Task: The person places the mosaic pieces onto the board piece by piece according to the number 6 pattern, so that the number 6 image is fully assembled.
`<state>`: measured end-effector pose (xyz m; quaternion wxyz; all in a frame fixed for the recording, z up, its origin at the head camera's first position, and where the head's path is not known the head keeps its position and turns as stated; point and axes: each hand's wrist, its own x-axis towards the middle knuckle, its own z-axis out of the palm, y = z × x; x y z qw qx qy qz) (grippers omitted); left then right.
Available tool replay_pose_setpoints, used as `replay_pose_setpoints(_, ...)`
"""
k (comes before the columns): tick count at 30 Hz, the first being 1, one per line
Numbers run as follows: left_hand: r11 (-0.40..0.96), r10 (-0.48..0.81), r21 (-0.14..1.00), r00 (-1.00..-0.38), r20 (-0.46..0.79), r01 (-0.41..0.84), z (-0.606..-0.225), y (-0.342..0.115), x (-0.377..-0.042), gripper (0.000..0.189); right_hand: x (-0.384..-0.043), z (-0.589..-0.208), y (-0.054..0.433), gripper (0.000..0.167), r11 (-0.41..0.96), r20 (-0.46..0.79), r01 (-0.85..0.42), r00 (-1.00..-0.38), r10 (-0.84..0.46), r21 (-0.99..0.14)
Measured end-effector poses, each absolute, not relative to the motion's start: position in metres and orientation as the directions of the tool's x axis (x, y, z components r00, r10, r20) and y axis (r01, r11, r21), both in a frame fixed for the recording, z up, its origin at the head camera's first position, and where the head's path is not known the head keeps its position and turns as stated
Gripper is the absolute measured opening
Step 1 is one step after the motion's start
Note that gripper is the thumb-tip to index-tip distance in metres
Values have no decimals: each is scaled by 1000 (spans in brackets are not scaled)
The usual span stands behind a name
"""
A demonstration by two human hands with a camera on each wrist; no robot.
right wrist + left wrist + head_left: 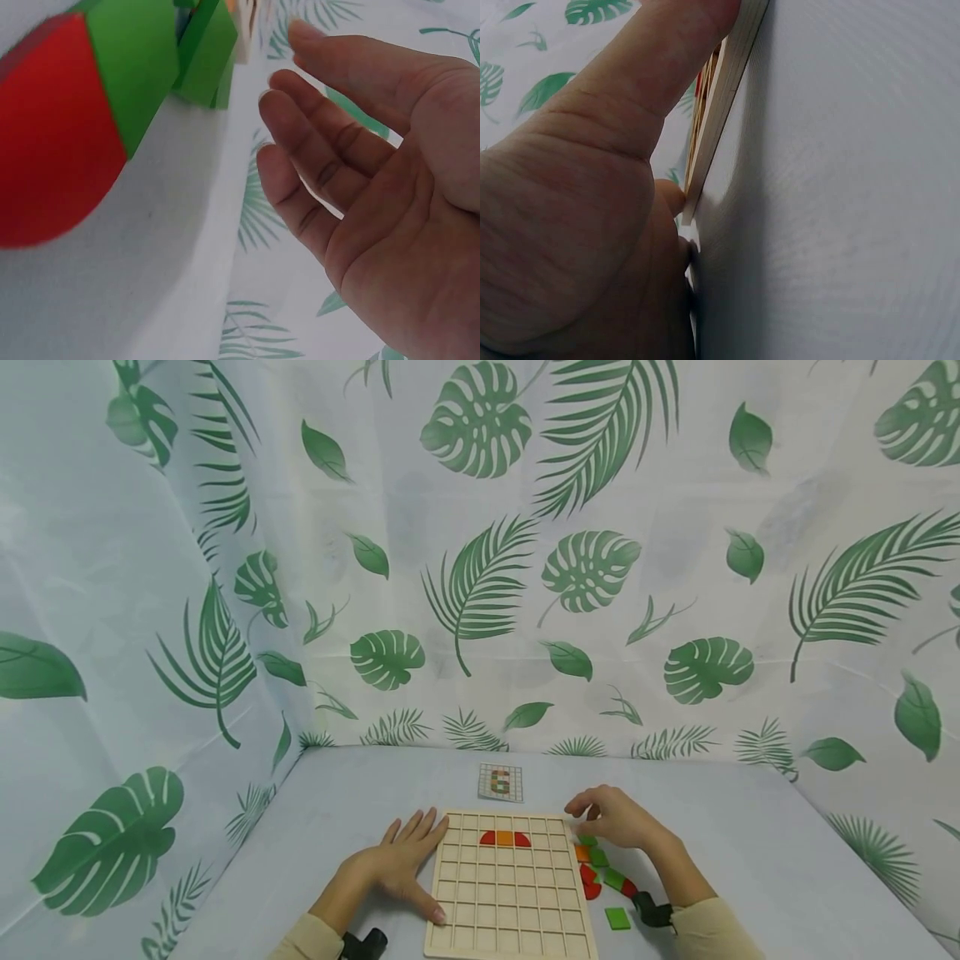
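We steadied the board (510,893), lower centre of the frame, with our left hand (401,864) spread at its edge; our right hand (618,818), fingers loosely apart and empty, hung by the tiles (598,857), lower right, where lifting one by its edges seemed wisest

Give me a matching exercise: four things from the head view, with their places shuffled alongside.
1. left hand
2. right hand
3. pattern card
4. orange square on the grid board

A. between two red pieces
B. near the board's far right corner
C. beyond the board's far edge
D. at the board's left edge

Pairs: 1-D, 2-B, 3-C, 4-A
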<state>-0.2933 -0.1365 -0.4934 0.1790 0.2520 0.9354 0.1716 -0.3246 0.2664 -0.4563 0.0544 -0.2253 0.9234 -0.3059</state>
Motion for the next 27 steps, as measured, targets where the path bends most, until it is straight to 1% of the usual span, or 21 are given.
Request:
replay_pose_setpoints(6, 812, 537, 409, -808, -245, 416, -493, -135, -293, 144, -322, -458, 269, 21, 753, -37, -281, -926, -375, -594)
replay_pose_setpoints(10, 814, 536, 405, -808, -246, 416, -495, -135, -294, 145, -323, -461, 272, 20, 760, -65, -250, -931, -358, -599)
replay_pose_setpoints(16, 817, 533, 400, -809, -248, 415, -494, -134, -295, 145, -325, -463, 277, 18, 758, -65, -278, -920, -387, -590)
replay_pose_setpoints(27, 817, 537, 396, -804, -255, 420, -491, -134, -293, 144, -326, -467, 277, 20, 753, -51, -314, -907, -418, -578)
